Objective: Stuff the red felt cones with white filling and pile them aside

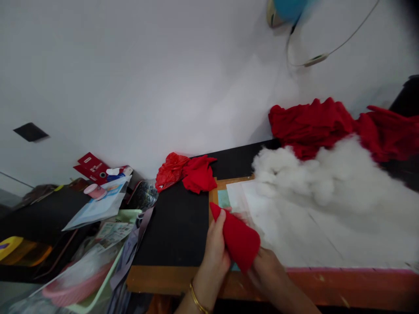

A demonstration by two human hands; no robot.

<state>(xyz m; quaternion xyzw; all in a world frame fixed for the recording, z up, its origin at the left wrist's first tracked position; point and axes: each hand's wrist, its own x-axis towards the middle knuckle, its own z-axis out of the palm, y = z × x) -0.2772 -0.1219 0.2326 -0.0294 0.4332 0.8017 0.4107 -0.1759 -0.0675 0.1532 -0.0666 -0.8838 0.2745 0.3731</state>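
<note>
Left hand (216, 244) curled around red cloth (240, 240), right hand (270, 271) at its wide end (grip hidden)

One slim, curved, gold-coloured bangle (194, 297) worn just behind the left hand (216, 246); surface detail indistinct. Forearm (296, 298) behind the right hand (270, 268): bare.

Red piece (241, 240): matt cloth; white fluff (322, 176): fibrous; bangle (194, 297): glossy metal.
</note>
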